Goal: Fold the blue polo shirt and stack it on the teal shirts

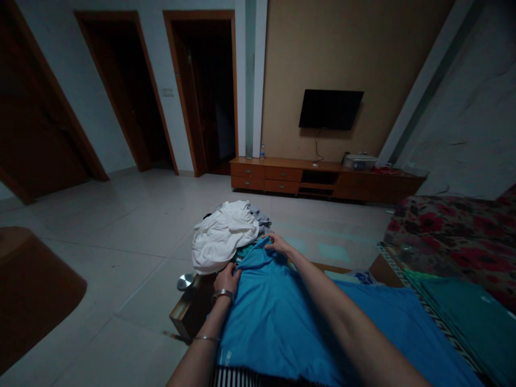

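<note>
A bright blue shirt [266,322] lies spread in front of me, with a small pale logo near its lower left corner. My left hand [228,279], with a bracelet at the wrist, is closed on the shirt's far left edge. Farther off and to the right, my right hand [277,243] pinches the cloth at its far edge. Just past both hands sits a heap of clothes, a white garment [223,234] on top and a grey garment [261,219] behind it. Some teal cloth [244,251] shows between the heap and the blue shirt.
Another blue shirt [382,309] lies to the right, and beyond it a teal garment [467,306] beside a floral-covered sofa [435,226]. A round metal object [185,281] is near the table corner [181,317]. A brown rounded piece of furniture [36,295] stands left. A TV cabinet [282,174] lines the far wall.
</note>
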Motion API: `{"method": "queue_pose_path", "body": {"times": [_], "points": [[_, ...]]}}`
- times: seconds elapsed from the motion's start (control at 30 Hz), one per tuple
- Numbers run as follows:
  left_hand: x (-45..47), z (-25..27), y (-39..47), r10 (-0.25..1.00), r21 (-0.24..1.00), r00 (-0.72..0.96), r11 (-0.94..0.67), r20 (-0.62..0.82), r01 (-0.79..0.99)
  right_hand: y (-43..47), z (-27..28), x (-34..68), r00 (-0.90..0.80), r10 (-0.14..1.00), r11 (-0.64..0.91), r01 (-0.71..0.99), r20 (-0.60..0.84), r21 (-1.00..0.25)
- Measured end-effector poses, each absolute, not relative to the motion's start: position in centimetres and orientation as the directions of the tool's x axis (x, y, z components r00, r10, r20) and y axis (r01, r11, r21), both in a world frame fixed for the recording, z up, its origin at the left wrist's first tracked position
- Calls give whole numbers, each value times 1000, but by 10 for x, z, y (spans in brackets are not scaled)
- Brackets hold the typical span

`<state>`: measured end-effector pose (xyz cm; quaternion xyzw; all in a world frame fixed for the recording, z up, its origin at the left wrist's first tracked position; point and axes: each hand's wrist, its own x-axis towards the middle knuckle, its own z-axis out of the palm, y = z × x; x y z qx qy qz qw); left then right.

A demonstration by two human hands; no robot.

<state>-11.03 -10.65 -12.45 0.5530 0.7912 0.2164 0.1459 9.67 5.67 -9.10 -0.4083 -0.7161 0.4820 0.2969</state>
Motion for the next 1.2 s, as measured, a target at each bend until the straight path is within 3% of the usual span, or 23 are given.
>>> {"method": "queue_pose_path", "body": {"times": [0.3,0.5,0.87,1.2], "points": [[-110,-122,-107,936,497,-353,309,-6,811,58,-97,97,-493,870,142,256,-2,-956],[-111,-125,-107,945,566,-322,237,52,790,60,-89,96,-510,856,88,294,-79,-952],[-116,-124,-102,953,674,-302,232,-15,701,67,-65,87,-443,894,177,211,67,-961],[-125,-119,-84,958,715,-274,250,-85,653,68,-51,96,-497,854,292,209,156,-933]]}}
